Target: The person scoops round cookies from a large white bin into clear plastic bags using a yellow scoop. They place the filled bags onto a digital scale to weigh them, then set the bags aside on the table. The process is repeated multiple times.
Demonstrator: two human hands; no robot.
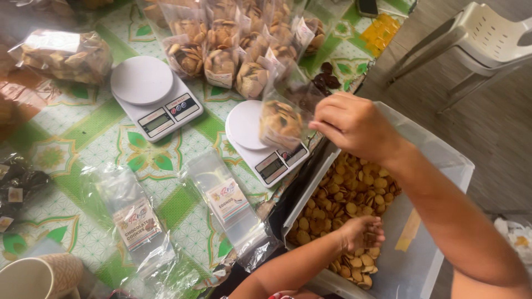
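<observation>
My right hand [354, 123] holds the top of a clear bag of cookies [281, 119] that rests on a white kitchen scale [266, 149] near the table's edge. My left hand [361, 232] reaches down into a large clear plastic bin [443, 160] and its fingers curl over small round tan cookies [346, 194] that fill the bin's bottom.
A second white scale [152, 95] stands to the left. Several filled cookie bags [233, 44] lie at the back, another bag [66, 55] at far left. Empty labelled clear bags [227, 202] lie on the green patterned tablecloth [83, 133]. A white plastic chair [482, 39] stands at right.
</observation>
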